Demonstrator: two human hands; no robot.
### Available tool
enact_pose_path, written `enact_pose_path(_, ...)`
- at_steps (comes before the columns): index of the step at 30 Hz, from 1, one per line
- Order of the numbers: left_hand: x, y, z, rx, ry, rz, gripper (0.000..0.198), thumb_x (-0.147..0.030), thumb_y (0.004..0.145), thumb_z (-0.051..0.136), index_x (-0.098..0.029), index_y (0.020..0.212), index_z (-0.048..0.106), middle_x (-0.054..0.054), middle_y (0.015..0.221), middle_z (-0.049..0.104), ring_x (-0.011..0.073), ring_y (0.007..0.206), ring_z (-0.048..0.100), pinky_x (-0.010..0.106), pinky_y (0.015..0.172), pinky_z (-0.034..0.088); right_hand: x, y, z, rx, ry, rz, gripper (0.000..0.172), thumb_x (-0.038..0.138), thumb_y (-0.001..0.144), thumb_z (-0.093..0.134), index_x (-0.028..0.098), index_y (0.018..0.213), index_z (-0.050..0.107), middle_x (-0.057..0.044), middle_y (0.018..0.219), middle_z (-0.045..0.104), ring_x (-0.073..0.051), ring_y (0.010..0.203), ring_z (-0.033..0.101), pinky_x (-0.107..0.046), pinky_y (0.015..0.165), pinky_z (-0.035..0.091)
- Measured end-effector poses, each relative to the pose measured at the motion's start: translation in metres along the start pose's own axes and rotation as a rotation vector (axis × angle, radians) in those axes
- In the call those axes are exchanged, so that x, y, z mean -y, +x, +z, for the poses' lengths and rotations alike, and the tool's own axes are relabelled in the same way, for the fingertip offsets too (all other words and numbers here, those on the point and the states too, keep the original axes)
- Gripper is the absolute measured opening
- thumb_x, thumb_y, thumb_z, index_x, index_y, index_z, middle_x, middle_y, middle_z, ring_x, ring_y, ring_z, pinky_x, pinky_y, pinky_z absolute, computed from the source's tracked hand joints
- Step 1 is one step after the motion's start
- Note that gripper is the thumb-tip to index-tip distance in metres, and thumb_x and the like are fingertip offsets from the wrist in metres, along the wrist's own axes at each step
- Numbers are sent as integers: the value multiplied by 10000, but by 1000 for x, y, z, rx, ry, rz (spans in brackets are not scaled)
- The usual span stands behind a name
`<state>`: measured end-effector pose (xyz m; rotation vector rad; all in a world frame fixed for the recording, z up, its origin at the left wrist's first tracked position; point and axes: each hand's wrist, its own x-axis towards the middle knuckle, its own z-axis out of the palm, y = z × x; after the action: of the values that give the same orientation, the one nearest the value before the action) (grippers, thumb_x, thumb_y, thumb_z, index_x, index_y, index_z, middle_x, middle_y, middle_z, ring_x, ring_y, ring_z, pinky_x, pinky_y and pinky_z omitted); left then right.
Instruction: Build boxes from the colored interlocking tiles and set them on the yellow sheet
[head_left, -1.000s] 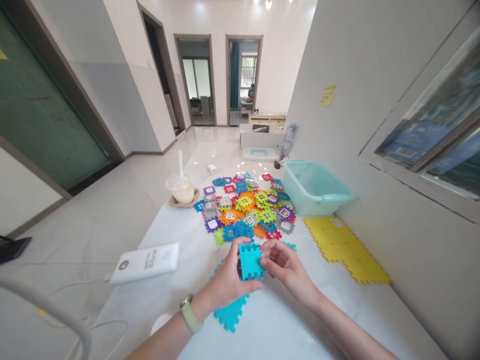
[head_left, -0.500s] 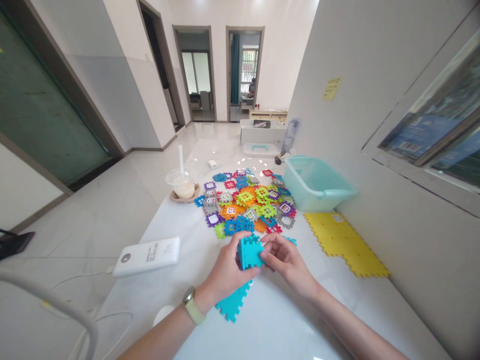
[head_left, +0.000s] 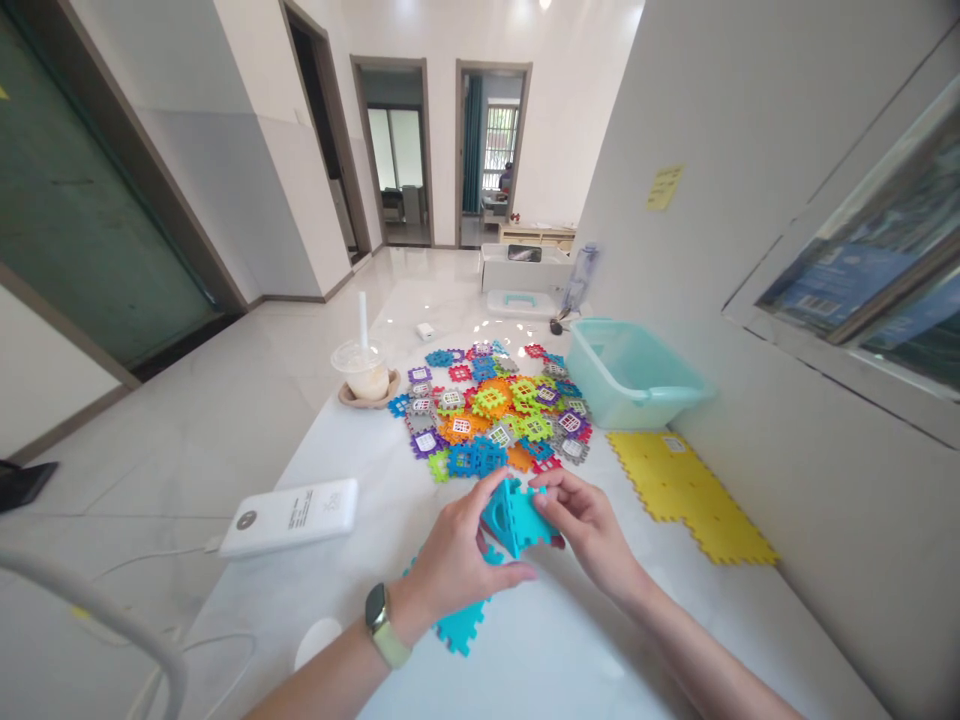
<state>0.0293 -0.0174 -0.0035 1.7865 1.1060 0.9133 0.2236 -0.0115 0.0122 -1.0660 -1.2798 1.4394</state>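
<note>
Between my hands, raised over the table, is a turquoise block made of interlocking toothed tiles, now tilted. My right hand pinches its right side between thumb and fingers. At its left, my left hand curls round it with the index fingertip against the upper edge. My left thumb stands off below the block, and the other left fingers are partly hidden. A flat turquoise toothed panel lies on the table beneath my left hand, partly covered by it. Beyond the hands spreads a pile of colourful toothed tiles.
To the right stand a mint plastic bin and a joined yellow tile sheet along the wall. A drink cup with straw sits at the left edge. Nearer me lies a white power bank with a cable.
The turquoise block has turned and tilted between my hands, showing a side with a rounded opening. My left thumb has come away from it. My right hand keeps its pinch.
</note>
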Motion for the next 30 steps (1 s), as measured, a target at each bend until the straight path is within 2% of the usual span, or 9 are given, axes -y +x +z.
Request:
enact_pose_path(2, 0, 0, -3, 7, -44, 13, 1026, -500, 580, 909, -266, 1449, 417, 104, 1203, 654, 213, 757, 646, 321, 663, 556, 2, 2, -5, -2, 101, 37, 369, 526, 825, 712, 198, 965, 619, 60, 601, 485, -75, 462, 418, -187, 420, 353)
enact_pose_path(4, 0, 0, -5, -4, -83, 50, 1019, -569, 581, 886, -259, 1441, 437, 130, 1306, 598, 263, 897, 649, 331, 710, 560, 2, 2, -7, 11, 175, 68, 370, 517, 804, 739, 198, 952, 624, 64, 588, 487, -61, 438, 394, -173, 405, 320)
enact_pose_path(6, 0, 0, -5, 24, -150, 87, 981, -620, 647, 823, -271, 1467, 413, 136, 1413, 520, 333, 1145, 579, 373, 856, 547, 1, 2, -5, 27, 221, 92, 371, 513, 790, 755, 198, 939, 626, 68, 575, 485, -52, 424, 378, -165, 398, 302)
enact_pose_path(8, 0, -1, -3, 94, -292, 95, 919, -648, 756, 720, -283, 1511, 344, 132, 1506, 424, 360, 1317, 459, 419, 1005, 481, 1, 2, -1, 35, 231, 91, 376, 516, 783, 760, 199, 934, 627, 70, 569, 478, -53, 423, 375, -165, 397, 306)
enact_pose_path(12, 3, -3, 1, 183, -542, 47, 801, -597, 887, 600, -302, 1547, 254, 130, 1588, 279, 368, 1375, 398, 450, 1062, 441, 5, 0, 4, -4, 141, 16, 395, 543, 775, 756, 202, 926, 626, 59, 577, 493, -77, 455, 419, -183, 414, 357)
enact_pose_path(16, 7, -1, -2, 106, -332, 95, 625, -489, 955, 556, -321, 1515, 336, 84, 1559, 296, 331, 1447, 261, 450, 1185, 274, 11, -3, 7, -68, 9, -38, 408, 566, 777, 737, 199, 917, 624, 41, 605, 524, -96, 482, 460, -209, 439, 396)
enact_pose_path(19, 8, 0, -4, 118, -221, 93, 581, -449, 985, 511, -341, 1520, 314, 72, 1533, 306, 313, 1439, 271, 436, 1186, 276, 11, -4, 8, -83, -40, -67, 394, 561, 791, 723, 198, 904, 618, 40, 597, 511, -98, 491, 455, -209, 441, 383)
enact_pose_path(24, 7, 0, -3, 131, -209, 70, 576, -436, 1000, 480, -340, 1531, 279, 70, 1535, 289, 301, 1441, 266, 422, 1187, 276, 6, -4, 8, -94, -45, -118, 362, 531, 825, 704, 191, 917, 619, 40, 606, 497, -91, 509, 447, -199, 453, 376)
enact_pose_path(30, 2, 3, -3, 83, -319, 11, 486, -445, 1010, 460, -324, 1477, 404, 49, 1547, 342, 275, 1464, 245, 411, 1221, 184, 9, -7, 8, -35, -51, -105, 358, 516, 865, 667, 205, 1035, 623, 31, 651, 525, -104, 524, 479, -213, 463, 425)
